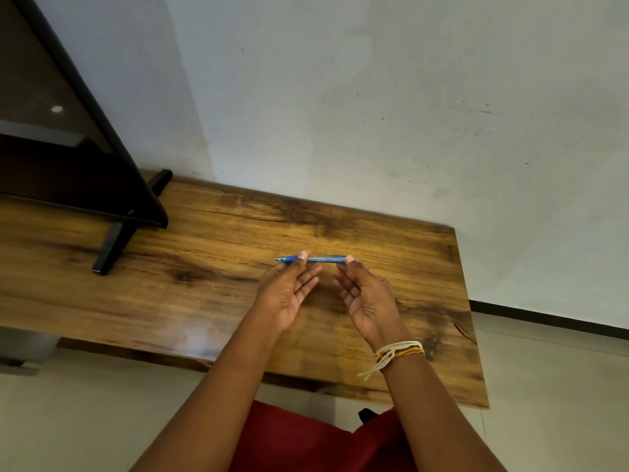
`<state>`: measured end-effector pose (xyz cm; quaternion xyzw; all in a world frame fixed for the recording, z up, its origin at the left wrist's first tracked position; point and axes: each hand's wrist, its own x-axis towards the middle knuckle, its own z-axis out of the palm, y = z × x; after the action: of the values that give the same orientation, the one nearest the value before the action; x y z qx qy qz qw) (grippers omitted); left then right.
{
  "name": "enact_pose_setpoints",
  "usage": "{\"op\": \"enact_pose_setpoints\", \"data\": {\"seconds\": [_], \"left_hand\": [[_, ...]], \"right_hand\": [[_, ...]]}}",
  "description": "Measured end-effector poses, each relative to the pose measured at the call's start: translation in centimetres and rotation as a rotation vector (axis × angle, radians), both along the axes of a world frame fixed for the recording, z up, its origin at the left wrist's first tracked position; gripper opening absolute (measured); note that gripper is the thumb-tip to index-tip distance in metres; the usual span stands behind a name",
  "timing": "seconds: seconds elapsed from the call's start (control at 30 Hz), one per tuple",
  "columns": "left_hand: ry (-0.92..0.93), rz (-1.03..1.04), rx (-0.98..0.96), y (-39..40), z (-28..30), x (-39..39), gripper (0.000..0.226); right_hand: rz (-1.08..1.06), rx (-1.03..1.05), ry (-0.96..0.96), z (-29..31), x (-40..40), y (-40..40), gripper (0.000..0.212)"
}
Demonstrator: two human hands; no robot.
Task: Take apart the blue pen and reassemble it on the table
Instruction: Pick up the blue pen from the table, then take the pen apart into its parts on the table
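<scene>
The blue pen point(321, 259) is held level above the wooden table point(204, 240), its tip pointing left. My left hand point(287, 291) pinches it near the tip end with thumb and forefinger, the other fingers spread loosely. My right hand point(366, 298) pinches the rear end the same way, palm turned inward. The pen looks whole, in one piece. A band of pale and orange threads circles my right wrist point(398, 352).
A black-framed monitor point(68, 148) on a black foot point(112, 247) stands at the table's left back. A white wall rises behind the table. The table's right edge point(466, 301) ends above a pale floor. Red cloth point(306, 437) lies at my lap.
</scene>
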<state>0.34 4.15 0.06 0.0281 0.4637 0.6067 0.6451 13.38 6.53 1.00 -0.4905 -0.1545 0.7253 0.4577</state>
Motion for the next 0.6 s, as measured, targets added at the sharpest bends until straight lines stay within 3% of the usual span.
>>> {"op": "enact_pose_setpoints", "data": {"seconds": [0.37, 0.6], "left_hand": [[-0.072, 0.006, -0.012, 0.4, 0.6, 2.5, 0.009], [-0.041, 0.037, -0.033, 0.9, 0.4, 4.4, 0.009]], "right_hand": [[-0.008, 0.056, -0.017, 0.0, 1.4, -0.1, 0.006], [-0.044, 0.059, -0.050, 0.2, 2.2, -0.3, 0.023]]}}
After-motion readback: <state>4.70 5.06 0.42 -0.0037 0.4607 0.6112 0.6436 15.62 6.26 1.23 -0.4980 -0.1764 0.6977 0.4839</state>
